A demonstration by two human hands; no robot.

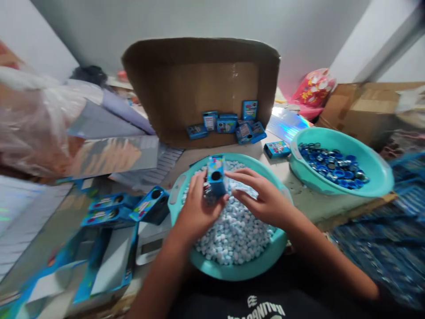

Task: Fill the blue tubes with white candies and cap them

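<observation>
My left hand (199, 208) is closed around a small blue printed carton (217, 170) with a dark round hole in its front. It holds the carton upright above a turquoise basin (229, 272). Small white and pale blue pellets (232, 239) fill much of that basin. My right hand (257, 192) hovers just right of the carton, fingers stretched out and apart. Its fingertips come close to the carton's side; whether they touch it I cannot tell. Something shiny shows by the left fingers, too blurred to name.
A large cardboard box (186, 88) lies open behind, with several blue cartons (227, 124) in it. At right, another turquoise basin (378, 177) holds blue and silver round pieces (335, 166). More cartons (152, 204) and a white scale-like device (149, 248) lie at left.
</observation>
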